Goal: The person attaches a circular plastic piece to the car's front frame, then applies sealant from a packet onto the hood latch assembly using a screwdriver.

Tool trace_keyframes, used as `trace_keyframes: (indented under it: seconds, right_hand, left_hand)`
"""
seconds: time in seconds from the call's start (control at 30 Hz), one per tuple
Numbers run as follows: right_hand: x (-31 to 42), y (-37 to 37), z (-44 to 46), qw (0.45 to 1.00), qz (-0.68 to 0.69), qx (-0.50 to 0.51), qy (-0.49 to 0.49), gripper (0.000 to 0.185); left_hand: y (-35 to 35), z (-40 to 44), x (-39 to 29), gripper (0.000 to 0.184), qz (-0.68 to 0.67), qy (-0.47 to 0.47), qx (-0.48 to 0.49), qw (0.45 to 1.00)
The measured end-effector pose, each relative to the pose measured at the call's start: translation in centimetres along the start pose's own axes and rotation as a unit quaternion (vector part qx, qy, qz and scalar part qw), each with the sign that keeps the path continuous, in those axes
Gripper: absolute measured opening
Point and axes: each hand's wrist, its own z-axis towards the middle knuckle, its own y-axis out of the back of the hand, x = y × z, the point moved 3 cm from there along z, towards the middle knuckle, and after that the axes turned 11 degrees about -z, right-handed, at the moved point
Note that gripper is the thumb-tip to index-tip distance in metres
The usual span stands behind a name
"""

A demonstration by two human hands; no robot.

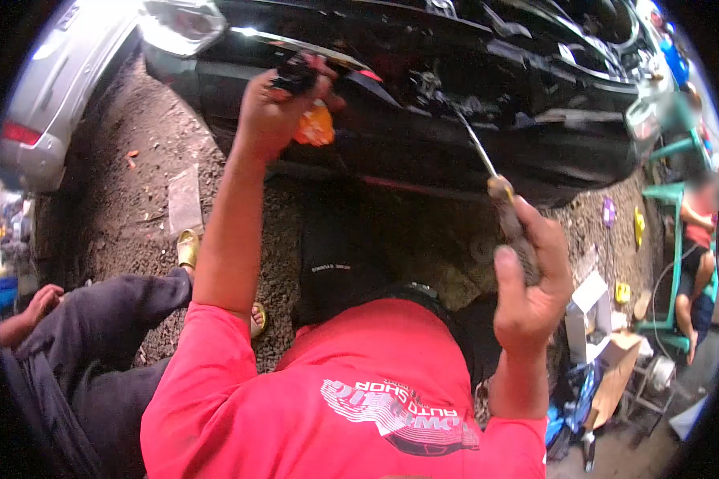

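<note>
My right hand [534, 275] is closed around the dark, worn handle of a long screwdriver [479, 145]. The metal shank slants up and left, and its tip reaches the dark front of a black car [423, 152], near some small shiny parts. Raised over the car's left part, my left hand [284, 100] has its fingers curled around a black object [295, 73] whose kind I cannot make out. Just below those fingers shows a bright orange piece [315, 125], perhaps held with it.
A silver vehicle [68, 88] stands at the left. Beside me sits a person in dark trousers [112, 319]. Gravel ground [164, 152] lies below. At right are an open cardboard box [615, 363], a white box [587, 319] and another person on a green bench [667, 263].
</note>
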Motion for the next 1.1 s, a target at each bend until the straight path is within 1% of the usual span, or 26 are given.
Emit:
trace_keyframes:
  seconds: [0.03,0.07,0.1,0.13,0.17,0.2,0.23,0.27,0.33,0.37,0.4,0.5,0.57,0.63,0.7,0.73,0.77,0.8,0.87,0.9,0.97,1.0,1.07,1.1]
  right_hand:
    - [0.4,0.4,-0.3,1.0,0.006,-0.002,0.011,0.048]
    - [0.4,0.9,-0.8,0.996,0.074,0.01,-0.042,0.046]
    - [0.2,1.1,-0.9,0.985,0.138,0.022,-0.098,0.045]
    - [0.5,1.2,-0.8,0.986,0.137,0.018,-0.097,0.045]
    - [0.9,1.2,-0.8,0.979,0.173,0.022,-0.1,0.044]
    - [1.0,1.2,-0.8,0.972,0.21,0.026,-0.104,0.044]
    - [1.0,1.2,-0.8,0.977,0.192,0.041,-0.083,0.042]
    - [0.9,1.2,-0.8,0.977,0.191,0.037,-0.085,0.042]
    - [1.3,1.0,-0.8,0.978,0.19,0.068,-0.06,0.04]
    - [1.2,1.0,-1.0,0.973,0.203,0.079,-0.082,0.038]
    - [1.2,1.0,-1.1,0.973,0.202,0.076,-0.082,0.038]
    - [1.2,1.2,-1.3,0.971,0.203,0.086,-0.092,0.038]
    - [1.3,1.5,-1.4,0.965,0.198,0.105,-0.132,0.037]
    - [1.4,1.4,-1.6,0.96,0.219,0.102,-0.142,0.037]
    - [1.2,1.4,-1.8,0.954,0.239,0.098,-0.152,0.036]
    - [0.9,1.4,-1.9,0.941,0.261,0.117,-0.181,0.037]
    - [0.6,1.5,-2.0,0.927,0.281,0.134,-0.208,0.037]
    - [0.2,1.5,-2.1,0.928,0.28,0.133,-0.206,0.037]
    - [-0.7,1.1,-2.5,0.901,0.331,0.158,-0.232,0.04]
    - [-1.0,0.9,-2.7,0.902,0.33,0.156,-0.231,0.04]
    - [-1.3,0.2,-2.9,0.853,0.426,0.147,-0.264,0.042]
    - [-1.4,0.1,-2.9,0.854,0.426,0.145,-0.262,0.042]
    - [-1.6,-0.3,-2.9,0.815,0.479,0.148,-0.29,0.045]
    - [-1.7,-0.4,-3.0,0.815,0.479,0.148,-0.29,0.045]
  left_hand:
    - [-0.7,0.0,-0.4,0.02,-0.033,0.001,0.01,0.999]
    - [-1.5,-0.4,-1.0,0.023,-0.011,0.021,0.026,0.999]
    - [-2.2,-1.1,-1.4,0.023,-0.017,0.057,0.031,0.998]
    - [-3.1,-1.9,-1.6,0.023,-0.024,0.097,0.038,0.994]
    - [-3.9,-2.5,-1.4,0.023,-0.074,0.09,0.052,0.992]
    - [-4.8,-3.1,-1.7,0.024,-0.074,0.116,0.057,0.989]
    - [-5.5,-3.6,-1.6,0.021,-0.075,0.12,0.057,0.988]
    - [-6.3,-4.1,-1.5,0.02,-0.075,0.124,0.058,0.988]
    - [-7.6,-4.9,-2.2,0.018,-0.047,0.164,0.077,0.982]
    - [-8.1,-5.3,-2.2,0.018,-0.04,0.163,0.093,0.981]
    - [-8.4,-5.6,-2.3,0.018,-0.034,0.163,0.107,0.98]
    - [-9.0,-6.3,-2.1,0.019,-0.044,0.188,0.115,0.974]
    - [-9.4,-6.5,-2.2,0.019,-0.043,0.191,0.117,0.974]
    - [-9.7,-6.5,-2.4,0.02,-0.042,0.194,0.12,0.973]
    - [-9.8,-6.6,-2.6,0.029,-0.022,0.21,0.121,0.97]
    - [-9.8,-6.5,-2.6,0.029,-0.022,0.209,0.123,0.97]
    - [-9.7,-6.4,-2.4,0.033,-0.017,0.219,0.136,0.966]
    - [-9.6,-6.4,-2.3,0.037,-0.013,0.229,0.147,0.962]
    - [-9.6,-6.3,-2.6,0.04,0.001,0.225,0.155,0.962]
    - [-9.7,-6.3,-2.6,0.042,0.015,0.223,0.162,0.961]
    - [-10.0,-6.3,-2.6,0.042,0.032,0.222,0.162,0.961]
    - [-10.1,-6.3,-2.5,0.042,0.05,0.224,0.16,0.96]
    - [-10.5,-6.1,-2.5,0.044,0.053,0.217,0.163,0.961]
    - [-10.8,-6.1,-2.9,0.042,0.057,0.213,0.162,0.962]
